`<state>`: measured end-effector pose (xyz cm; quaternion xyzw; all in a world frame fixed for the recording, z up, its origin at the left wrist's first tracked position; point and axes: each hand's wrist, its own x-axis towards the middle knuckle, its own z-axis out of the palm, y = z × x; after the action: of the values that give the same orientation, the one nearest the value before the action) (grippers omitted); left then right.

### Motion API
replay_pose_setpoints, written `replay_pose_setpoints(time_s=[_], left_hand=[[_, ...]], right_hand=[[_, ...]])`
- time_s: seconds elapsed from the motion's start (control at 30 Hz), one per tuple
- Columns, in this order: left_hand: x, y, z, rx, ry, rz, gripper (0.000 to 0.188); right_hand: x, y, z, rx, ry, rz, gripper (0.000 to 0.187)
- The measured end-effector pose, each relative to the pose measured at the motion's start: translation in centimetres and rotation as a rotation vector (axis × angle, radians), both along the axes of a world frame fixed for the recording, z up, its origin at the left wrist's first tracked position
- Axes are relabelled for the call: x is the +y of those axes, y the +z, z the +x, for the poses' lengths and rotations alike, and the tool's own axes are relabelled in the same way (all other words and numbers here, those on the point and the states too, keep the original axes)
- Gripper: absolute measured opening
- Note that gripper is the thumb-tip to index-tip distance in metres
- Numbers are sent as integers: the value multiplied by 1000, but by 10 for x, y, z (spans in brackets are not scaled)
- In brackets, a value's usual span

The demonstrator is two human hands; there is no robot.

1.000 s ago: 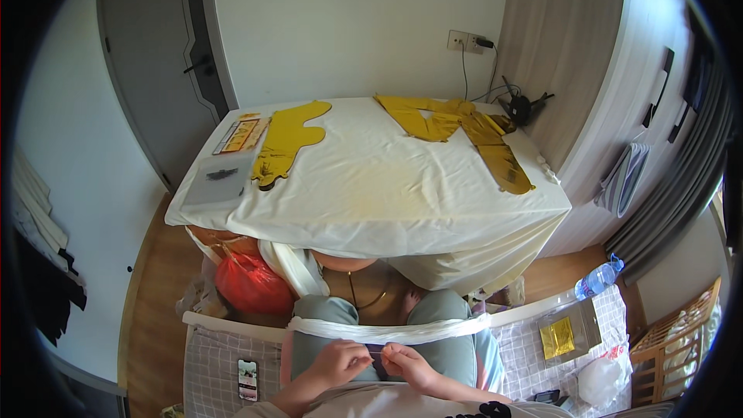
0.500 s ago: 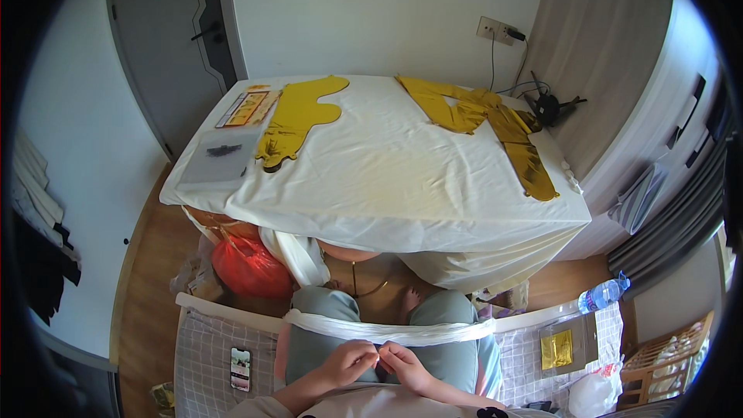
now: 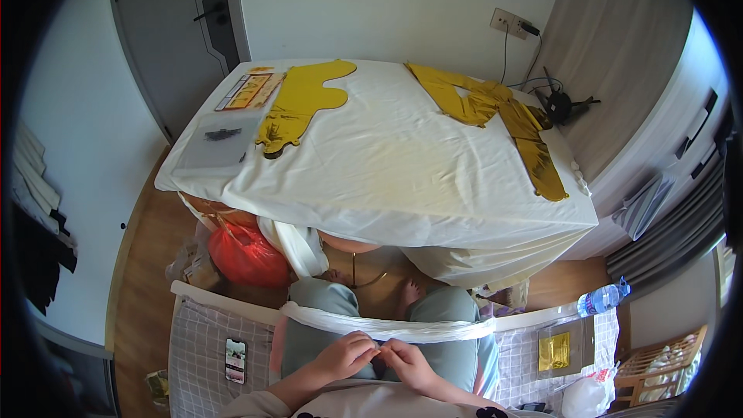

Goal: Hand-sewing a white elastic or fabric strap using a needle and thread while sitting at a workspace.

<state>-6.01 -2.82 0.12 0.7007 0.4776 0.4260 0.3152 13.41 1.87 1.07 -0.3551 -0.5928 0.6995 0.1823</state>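
**Both hands pinching at a white strip over the lap**

Head view: the person is sitting, knees in grey-green trousers pointing toward a desk [image 3: 433, 220] draped in a white sheet. The left hand [image 3: 346, 356] and right hand [image 3: 408, 362] are meeting fingertip to fingertip low in the frame, both narrowed to a pinch. Something small and dark seems to be sitting between the fingers, too small to tell what. Just above the hands a long white twisted strip of cloth or plastic [image 3: 387, 327] is lying across both thighs, ends running out left and right; the fingertips are working right at its lower edge, contact unclear.

Step in hand, as a judgement: fine two-handed fiddling at the strip's middle, likely pinching or threading. A next move would be calling for a steady pinch and tiny finger motions, with the strip kept flat on the lap.

Around: flat yellow cut-out shapes [image 3: 298, 104] are lying on the desk, well apart from the hands. A black smartphone [image 3: 235, 359] is lying on a checked cloth at the left. A red plastic bag [image 3: 246, 255] is sitting under the desk.
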Motion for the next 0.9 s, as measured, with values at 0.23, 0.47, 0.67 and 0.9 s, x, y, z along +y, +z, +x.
replay_pose_setpoints(time_s=[0.23, 0.47, 0.67, 0.9], left_hand=[[-3, -1, 10, -55, 38, 2, 10], [-6, -2, 14, -90, -38, -60, 20], [-17, -17, 19, -305, -118, -317, 24], [-25, -28, 20, -381, -373, -488, 20]], right_hand=[[7, 6, -1, 95, -65, 407, 24], [15, 14, 10, 48, -67, 813, 18], [29, 20, 18, 35, 85, 935, 19], [32, 15, 24, 157, 394, 643, 20]])
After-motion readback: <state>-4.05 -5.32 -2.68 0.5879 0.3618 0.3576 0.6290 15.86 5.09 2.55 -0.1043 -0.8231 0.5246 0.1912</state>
